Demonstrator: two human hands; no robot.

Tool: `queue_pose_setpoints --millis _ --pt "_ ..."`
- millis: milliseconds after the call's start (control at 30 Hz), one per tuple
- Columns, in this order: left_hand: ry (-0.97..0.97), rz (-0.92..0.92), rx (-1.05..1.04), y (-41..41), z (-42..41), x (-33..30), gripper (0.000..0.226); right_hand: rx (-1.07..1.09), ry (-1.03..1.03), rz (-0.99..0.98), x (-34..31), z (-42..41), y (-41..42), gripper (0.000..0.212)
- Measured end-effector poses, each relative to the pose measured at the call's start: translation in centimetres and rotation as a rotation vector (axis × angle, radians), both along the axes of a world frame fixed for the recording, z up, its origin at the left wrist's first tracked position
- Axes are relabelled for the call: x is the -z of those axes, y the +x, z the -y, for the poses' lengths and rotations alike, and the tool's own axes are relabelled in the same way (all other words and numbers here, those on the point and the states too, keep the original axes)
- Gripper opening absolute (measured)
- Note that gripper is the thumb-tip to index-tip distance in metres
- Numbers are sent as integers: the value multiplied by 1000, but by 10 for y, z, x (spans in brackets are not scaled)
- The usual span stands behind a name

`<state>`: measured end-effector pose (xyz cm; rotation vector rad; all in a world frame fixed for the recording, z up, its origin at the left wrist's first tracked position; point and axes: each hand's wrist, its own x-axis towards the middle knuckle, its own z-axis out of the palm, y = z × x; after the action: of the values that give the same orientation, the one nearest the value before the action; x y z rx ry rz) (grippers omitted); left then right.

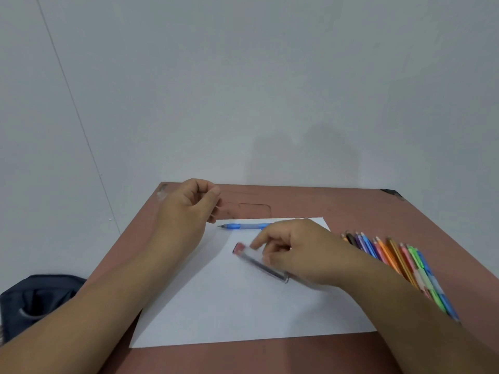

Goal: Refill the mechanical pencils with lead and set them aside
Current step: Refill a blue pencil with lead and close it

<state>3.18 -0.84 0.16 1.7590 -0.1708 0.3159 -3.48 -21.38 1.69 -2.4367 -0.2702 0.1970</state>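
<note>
No text, label, brand, number or sign can be read anywhere in the head view. The clear lead case (261,261) with its red cap is motion-blurred and shows no legible print, and the blue mechanical pencil (244,226) and the row of coloured pencils (399,261) are too small and soft for any marking to be made out. The white sheet of paper (243,306) shows no writing.

Blue mechanical pencil (243,226) lies flat on the paper; clear lead case (260,263) tilted nearby; coloured pencils (397,261) rowed rightward
</note>
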Motion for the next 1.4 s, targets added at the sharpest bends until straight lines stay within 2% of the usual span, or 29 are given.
queue_pose_setpoints --millis 100,233,267,333,433,533,633,800,933,1133,1267,1400 --pt "136 75 -2 0 1 2 16 41 -137 119 0 1 2 11" --pt "266 157 33 -5 4 3 15 166 -91 619 9 8 13 5" --pt "307 192 52 -7 5 4 14 177 -89 696 11 9 15 12" --pt "397 299 82 -11 10 5 11 188 -98 767 16 8 20 20" --pt "436 447 103 -13 17 7 9 193 -85 837 20 4 24 13" --pt "469 473 111 -13 20 8 14 215 -106 887 22 6 29 14" --pt "465 350 135 -5 19 9 16 278 -88 881 21 12 30 15" --pt "790 246 139 19 14 27 21 348 58 735 12 15 26 13" --pt "868 237 153 24 16 32 17 431 224 630 6 13 20 12" --pt "772 210 91 25 15 29 9 524 573 497 -2 17 19 7" --pt "625 183 76 25 10 25 12 493 862 379 -6 17 18 9" --pt "530 263 104 22 7 22 19 393 1099 352 -12 11 12 12"
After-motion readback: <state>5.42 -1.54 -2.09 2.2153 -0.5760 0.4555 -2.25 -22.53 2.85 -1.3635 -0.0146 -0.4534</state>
